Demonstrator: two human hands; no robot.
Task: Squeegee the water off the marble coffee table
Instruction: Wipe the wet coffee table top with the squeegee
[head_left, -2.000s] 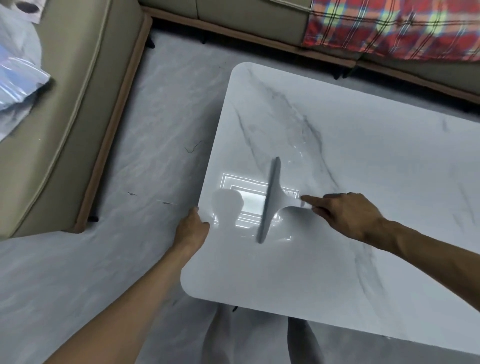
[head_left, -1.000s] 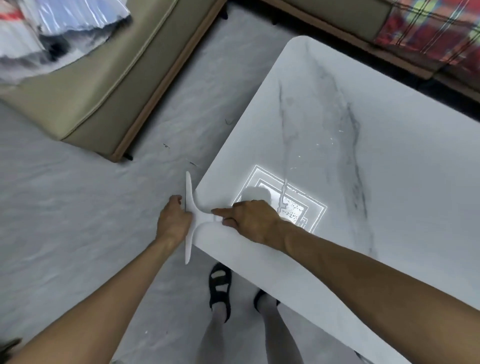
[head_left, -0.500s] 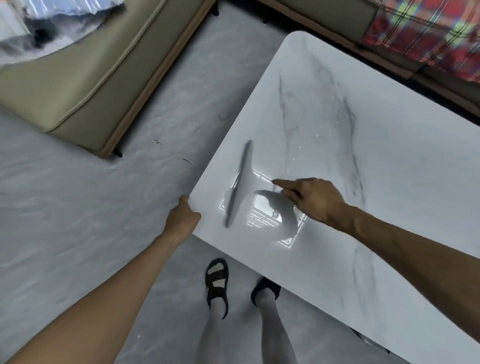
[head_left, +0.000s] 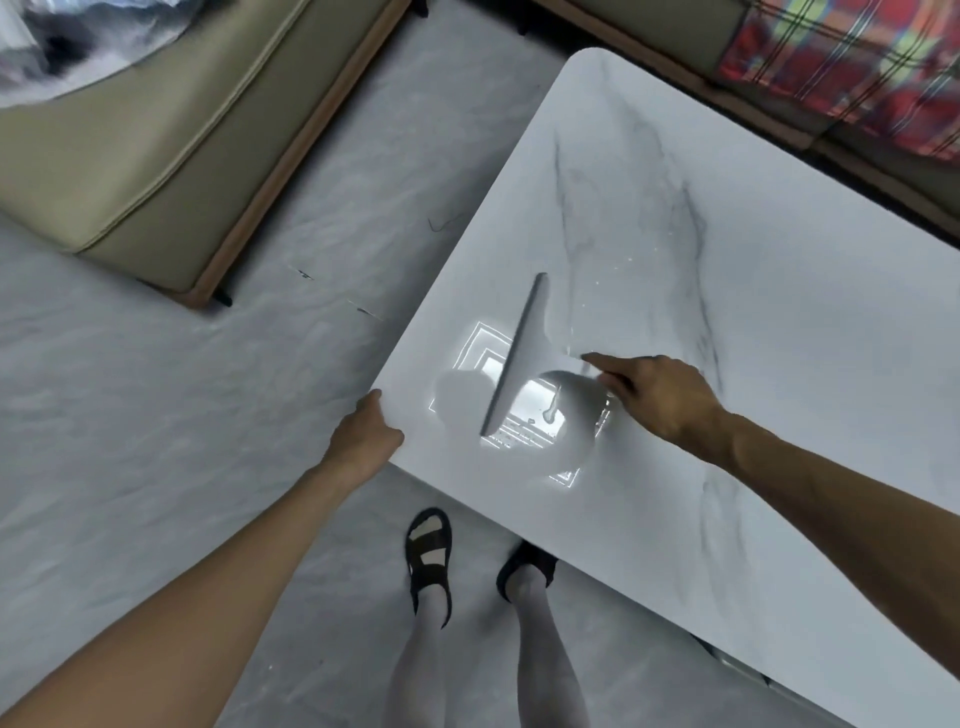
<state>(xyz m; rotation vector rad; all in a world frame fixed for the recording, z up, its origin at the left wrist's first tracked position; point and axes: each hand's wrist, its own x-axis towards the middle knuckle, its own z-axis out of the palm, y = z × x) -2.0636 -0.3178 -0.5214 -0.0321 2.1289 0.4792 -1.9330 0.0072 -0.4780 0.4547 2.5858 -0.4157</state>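
One marble worktop (head_left: 753, 322), one squeegee (head_left: 517, 358) set blade-down near its left edge, droplets just beyond. Right hand (head_left: 657, 397) is closed round the handle; left hand (head_left: 366, 434) is curled over the worktop's edge, steadying it. Best done with even pressure, blade flat, one pull clean off the edge.

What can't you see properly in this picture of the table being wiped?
Head view only:
- squeegee handle: covered by the right hand.
- left hand fingertips: curled under the table edge.
- Table's far right end: cut off by the frame.
- Water left: glare from the lamp reflection hides it.
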